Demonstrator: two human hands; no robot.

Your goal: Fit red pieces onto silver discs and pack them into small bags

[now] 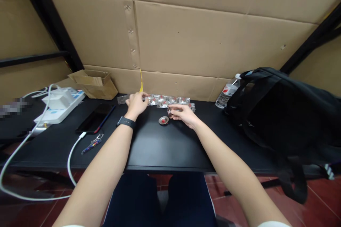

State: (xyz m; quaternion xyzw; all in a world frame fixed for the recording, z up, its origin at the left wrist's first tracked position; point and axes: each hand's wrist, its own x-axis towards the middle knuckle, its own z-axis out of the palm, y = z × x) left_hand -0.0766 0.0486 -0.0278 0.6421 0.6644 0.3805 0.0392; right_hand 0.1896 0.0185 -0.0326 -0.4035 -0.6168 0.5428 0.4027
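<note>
My right hand (184, 114) pinches a small round metal dish (169, 112), tilted on its edge, between thumb and fingers. Just left of it, a second shiny metal dish (163, 120) with a red centre lies on the black table. My left hand (137, 103), with a dark watch on the wrist, is palm down with fingers bent and apart, beside a row of clear plastic packets (173, 100). Several packets contain similar metal pieces with red middles. A clear plastic wrapper (123, 99) lies left of that hand, partly hidden by it.
At left are an open brown paper bag (98, 87), a white power strip (57, 108), a phone (96, 117), a blue-and-red pen (105, 118) and a keyring (92, 144). A water bottle (227, 92) and a black backpack (279, 113) stand right. Cardboard (186, 42) walls the back.
</note>
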